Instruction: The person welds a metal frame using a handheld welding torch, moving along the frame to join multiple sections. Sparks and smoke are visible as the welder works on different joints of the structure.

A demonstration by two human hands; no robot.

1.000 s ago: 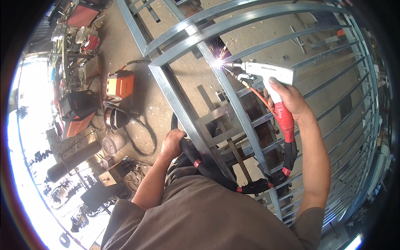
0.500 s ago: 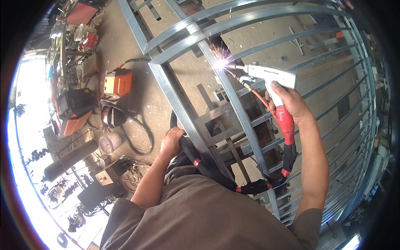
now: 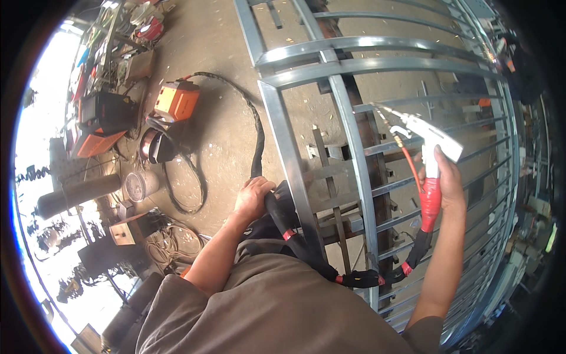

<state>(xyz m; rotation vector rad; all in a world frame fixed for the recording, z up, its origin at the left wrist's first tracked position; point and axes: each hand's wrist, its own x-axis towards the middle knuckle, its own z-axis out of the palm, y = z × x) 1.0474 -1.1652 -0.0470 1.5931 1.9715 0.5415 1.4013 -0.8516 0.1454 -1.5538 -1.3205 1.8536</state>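
Nearest to me, my brown shirt (image 3: 265,307) fills the lower middle of the view, with both bare forearms rising from it.

My left hand (image 3: 253,197) sits low and central, its grip wrapped around a thick black hose (image 3: 283,227). From this hand the hose runs two ways: up across the concrete floor (image 3: 218,76) toward an orange machine (image 3: 177,100), and down to the right past red tape bands, under a metal bar, to the tool in my other hand.

My right hand (image 3: 445,183) is raised on the right, its grip closed on the red handle (image 3: 430,203) of a welding torch (image 3: 427,138). The torch's white head tilts up and to the left, and its thin tip lies just beside a vertical bar of the gate. I see no spark at the tip. A thin orange wire (image 3: 410,165) runs along the torch beside the handle.

Beneath and beyond both hands lies a large grey metal gate frame (image 3: 354,65), made of curved top rails, upright bars and many thin cross rails, resting over dark steel supports (image 3: 330,159).

Farther left, on the floor, are a round metal tin (image 3: 137,186), a coil of dark cable (image 3: 186,189) and cluttered tool boxes (image 3: 100,118). At the far upper right, another person (image 3: 522,71) is only partly visible by the gate's edge.
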